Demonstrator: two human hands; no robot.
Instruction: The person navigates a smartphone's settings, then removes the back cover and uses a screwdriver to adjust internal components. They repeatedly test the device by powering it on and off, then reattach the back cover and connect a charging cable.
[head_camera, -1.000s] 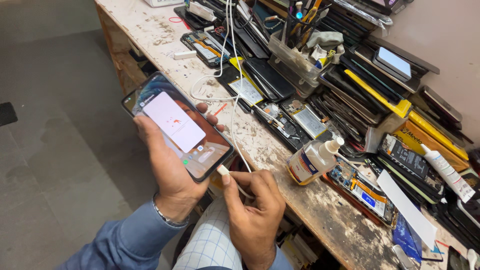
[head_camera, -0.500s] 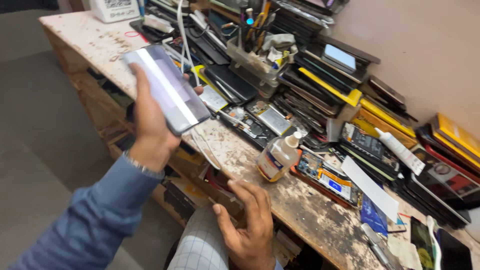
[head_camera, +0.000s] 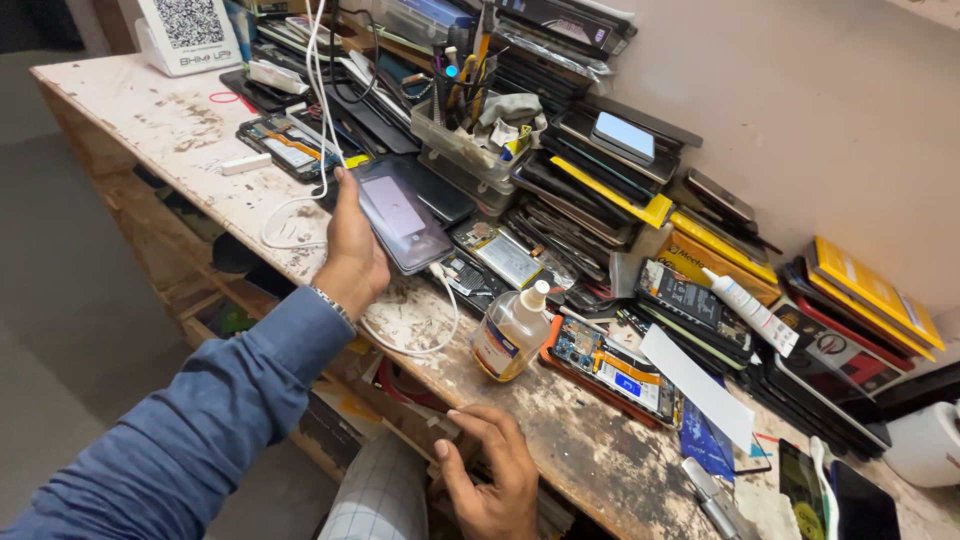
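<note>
You are working at a stained, paint-flecked wooden bench (head_camera: 180, 130) running along a pale wall, its far side heaped with stacked phones and parts. One bottle (head_camera: 510, 335) is standing near the middle. Your left hand (head_camera: 355, 250) is gripping one lit phone (head_camera: 400, 215), its long axis running far-left to near-right, probably just above the bench. Your right hand (head_camera: 490, 475) is resting open-fingered at the near edge.
</note>
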